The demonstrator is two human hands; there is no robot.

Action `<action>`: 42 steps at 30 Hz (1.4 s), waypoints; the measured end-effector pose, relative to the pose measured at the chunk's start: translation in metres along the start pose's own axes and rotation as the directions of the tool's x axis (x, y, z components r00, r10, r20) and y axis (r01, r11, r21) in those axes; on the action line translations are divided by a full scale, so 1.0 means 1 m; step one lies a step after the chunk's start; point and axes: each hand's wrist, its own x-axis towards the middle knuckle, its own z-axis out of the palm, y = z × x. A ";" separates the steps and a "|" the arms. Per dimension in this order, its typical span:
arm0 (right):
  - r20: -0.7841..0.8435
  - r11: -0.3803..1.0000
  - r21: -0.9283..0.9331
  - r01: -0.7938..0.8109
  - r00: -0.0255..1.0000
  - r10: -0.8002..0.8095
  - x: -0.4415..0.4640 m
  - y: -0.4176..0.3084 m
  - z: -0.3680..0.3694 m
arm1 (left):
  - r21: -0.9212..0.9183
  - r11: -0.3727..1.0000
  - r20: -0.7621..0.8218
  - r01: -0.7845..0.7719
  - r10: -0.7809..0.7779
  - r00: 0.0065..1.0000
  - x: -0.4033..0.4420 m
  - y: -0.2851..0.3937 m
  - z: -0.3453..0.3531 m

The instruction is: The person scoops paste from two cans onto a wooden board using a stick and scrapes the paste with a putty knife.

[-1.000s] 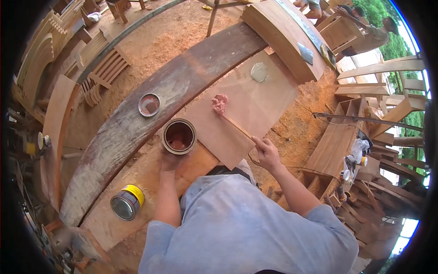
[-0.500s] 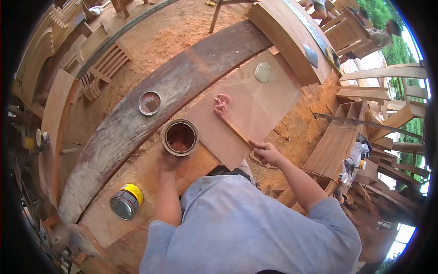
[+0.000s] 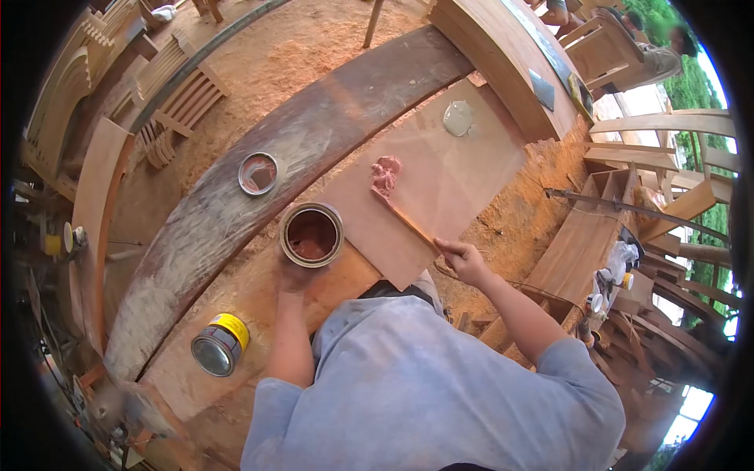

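My left hand (image 3: 295, 276) is wrapped round an open tin can (image 3: 340, 239) with reddish-brown paste inside, its fingers partly hidden beneath the can. In my right hand (image 3: 465, 262) is the end of a thin wooden stick (image 3: 410, 223). The stick's far end touches a lump of pink paste (image 3: 385, 174) on a flat board (image 3: 448, 184). A pale, creamy blob (image 3: 458, 118) lies farther up the same board. Left of the open can, a paste-smeared round lid (image 3: 258, 173) rests on a long, dark curved plank (image 3: 314, 118).
A second can with a yellow band (image 3: 220, 345) lies near my left forearm. Thick timber (image 3: 503, 71) stands at the board's far end. Wooden boxes (image 3: 577, 235) and stacked pieces are on the right. Slatted parts (image 3: 184, 102) stand at left. Another person (image 3: 660, 63) is at the far right.
My right hand has shifted slightly right, and the stick's far end has moved a little up and left at the pink paste. My left hand still holds the can. The view has shifted slightly.
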 end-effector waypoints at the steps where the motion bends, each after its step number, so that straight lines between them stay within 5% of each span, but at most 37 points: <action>1: 0.035 0.991 0.075 -0.107 0.994 0.105 0.000 -0.013 -0.001 | -0.003 1.000 0.007 -0.004 0.004 1.000 0.002 0.006 0.000; 2: 0.080 0.966 0.145 -0.213 0.976 0.203 0.000 -0.020 -0.002 | -0.012 1.000 0.025 -0.021 0.021 0.999 0.004 0.012 -0.002; 6: 0.116 0.955 0.184 -0.234 0.970 0.215 0.001 -0.022 -0.005 | 0.026 0.997 0.038 -0.073 0.072 0.997 0.009 0.027 -0.005; 9: -0.012 0.992 0.000 -0.128 0.992 0.128 -0.007 -0.026 0.000 | 0.088 0.990 0.026 -0.114 0.112 0.993 0.009 0.031 -0.006; 11: 0.006 0.962 -0.210 0.173 0.984 -0.175 -0.008 -0.017 0.002 | 0.055 0.995 0.031 -0.087 0.086 0.996 0.007 0.021 -0.004; 15: -0.011 0.951 -0.302 0.065 0.997 -0.071 -0.012 -0.020 0.007 | -0.004 0.999 0.025 -0.042 0.042 0.999 0.003 0.013 -0.003; 18: 0.002 0.950 -0.247 0.191 0.980 -0.197 -0.003 -0.007 0.007 | -0.043 0.999 0.003 -0.033 0.033 0.999 0.007 0.013 -0.002; 20: 0.074 0.983 -0.169 -0.071 0.994 0.084 -0.002 -0.018 0.001 | -0.081 0.996 0.019 -0.035 0.037 0.999 0.009 0.023 -0.003; 22: 0.095 0.992 -0.058 -0.108 0.989 0.113 0.001 -0.008 0.001 | -0.121 0.992 0.036 -0.040 0.044 0.998 0.009 0.025 -0.002; 24: 0.123 0.988 0.056 -0.143 0.983 0.136 0.004 -0.001 -0.003 | 0.329 0.916 0.072 -0.230 0.218 0.973 0.007 0.020 -0.004; 25: 0.160 0.964 0.131 -0.233 0.964 0.211 0.003 -0.009 -0.005 | 0.330 0.915 0.075 -0.234 0.221 0.972 0.007 0.019 -0.004; 31: 0.341 0.832 0.361 -0.422 0.890 0.304 0.012 -0.013 -0.021 | 0.047 0.990 0.038 -0.133 0.131 0.991 0.002 0.013 -0.004; 32: 0.352 0.820 0.375 -0.432 0.885 0.305 0.013 -0.013 -0.021 | -0.095 0.995 0.080 0.021 -0.014 0.997 0.001 0.002 -0.004; 33: 0.350 0.819 0.388 -0.423 0.889 0.294 0.012 -0.013 -0.020 | -0.226 0.958 0.141 0.179 -0.150 0.979 0.001 -0.008 -0.006; 34: 0.290 0.887 0.298 -0.352 0.919 0.268 0.011 -0.015 -0.017 | -0.216 0.962 0.149 0.170 -0.139 0.979 0.004 -0.001 -0.008; 36: 0.225 0.937 0.214 -0.275 0.948 0.227 0.008 -0.013 -0.008 | -0.040 0.999 0.008 -0.030 0.031 1.000 0.008 0.021 -0.005; 38: -0.032 0.955 -0.206 0.213 0.974 -0.224 0.002 -0.005 0.005 | -0.046 0.997 0.014 -0.056 0.056 0.998 0.009 0.023 -0.005; 42: -0.004 0.990 -0.100 0.102 0.995 -0.103 0.001 0.014 0.017 | -0.200 0.977 -0.003 -0.075 0.076 0.997 0.015 0.051 -0.001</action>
